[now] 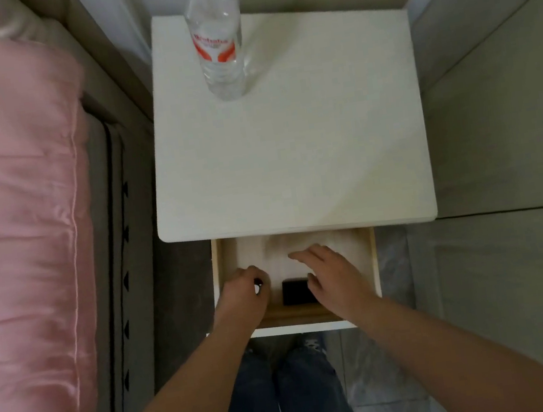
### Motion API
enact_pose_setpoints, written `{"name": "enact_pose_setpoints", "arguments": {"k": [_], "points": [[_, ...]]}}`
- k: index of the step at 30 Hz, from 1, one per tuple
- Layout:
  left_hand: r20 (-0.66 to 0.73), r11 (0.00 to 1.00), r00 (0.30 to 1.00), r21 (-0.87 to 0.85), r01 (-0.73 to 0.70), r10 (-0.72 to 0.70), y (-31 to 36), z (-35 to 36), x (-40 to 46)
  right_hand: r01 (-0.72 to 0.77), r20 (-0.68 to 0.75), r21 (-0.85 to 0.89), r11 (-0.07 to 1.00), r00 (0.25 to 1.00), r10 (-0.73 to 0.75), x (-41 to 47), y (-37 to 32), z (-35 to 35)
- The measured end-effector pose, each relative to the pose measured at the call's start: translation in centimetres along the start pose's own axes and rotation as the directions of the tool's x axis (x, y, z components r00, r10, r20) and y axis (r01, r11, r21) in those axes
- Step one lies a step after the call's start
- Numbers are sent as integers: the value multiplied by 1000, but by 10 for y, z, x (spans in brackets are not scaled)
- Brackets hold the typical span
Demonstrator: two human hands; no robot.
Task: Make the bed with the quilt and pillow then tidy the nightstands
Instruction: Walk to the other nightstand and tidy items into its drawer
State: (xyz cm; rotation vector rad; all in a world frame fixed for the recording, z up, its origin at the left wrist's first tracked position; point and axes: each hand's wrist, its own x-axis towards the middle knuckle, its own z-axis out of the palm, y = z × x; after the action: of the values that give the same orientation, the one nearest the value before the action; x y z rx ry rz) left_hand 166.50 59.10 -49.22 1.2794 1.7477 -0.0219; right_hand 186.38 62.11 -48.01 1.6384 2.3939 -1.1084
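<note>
Both hands reach into the pulled-out drawer (372,261) of a white nightstand (289,141). The left hand (245,290) is curled closed, its fingers folded round something small and dark with a pale glint; what it is cannot be told. The right hand (332,275) is spread loosely open, palm down, fingers pointing toward the left hand and gripping nothing. Between the two hands, just beside the right thumb, a small black rectangular object (295,292) lies on the drawer's pale wooden floor, near the drawer's front wall. The rest of the drawer floor beyond the hands is blurred.

Beyond the hands, the nightstand's flat top carries one clear plastic water bottle (217,40) with a red and white label, standing upright at the far edge, on the left hand's side. To the left of the left arm runs the bed, covered by a pink satin quilt (22,238) that reaches its edge; the grey bed frame (122,260) shows between quilt and nightstand. Below the arms are the person's legs in blue jeans (288,397), on a grey tiled floor (381,371).
</note>
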Motion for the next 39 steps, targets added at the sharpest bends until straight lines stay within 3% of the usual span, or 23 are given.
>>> {"name": "enact_pose_setpoints", "arguments": {"k": [3, 7, 12, 16, 19, 22, 28, 31, 34, 39], "points": [[-46, 997, 997, 39, -66, 68, 27, -42, -9, 39, -207, 140, 989, 978, -10, 15, -34, -32], [-154, 995, 983, 4, -100, 99, 60, -110, -8, 134, -365, 270, 954, 931, -28, 45, -77, -80], [-414, 980, 890, 31, -195, 190, 83, -183, 8, 171, -510, 408, 897, 858, 68, 96, -118, -143], [-472, 983, 867, -4, -181, 158, 103, -219, 17, 58, -512, 536, 842, 816, 270, 145, -150, -194], [-471, 965, 878, -182, -191, 85, 106, -221, 18, -73, -361, 666, 743, 839, 406, 178, -172, -226], [-407, 918, 913, -361, -166, 5, 103, -210, 13, -100, -310, 638, 763, 875, 373, 199, -175, -239], [-329, 946, 932, -227, -232, 150, 76, -189, -2, -132, -307, 521, 843, 893, 330, 225, -163, -228], [-335, 943, 934, -256, -215, 122, 62, -188, -3, -117, -369, 409, 905, 886, 282, 225, -161, -231], [-358, 932, 932, -312, -182, 63, 51, -190, -4, -71, -398, 396, 916, 885, 241, 211, -163, -229], [-348, 932, 934, -304, -196, 83, 36, -187, -8, 30, -478, 402, 915, 859, 182, 164, -154, -219]]}}
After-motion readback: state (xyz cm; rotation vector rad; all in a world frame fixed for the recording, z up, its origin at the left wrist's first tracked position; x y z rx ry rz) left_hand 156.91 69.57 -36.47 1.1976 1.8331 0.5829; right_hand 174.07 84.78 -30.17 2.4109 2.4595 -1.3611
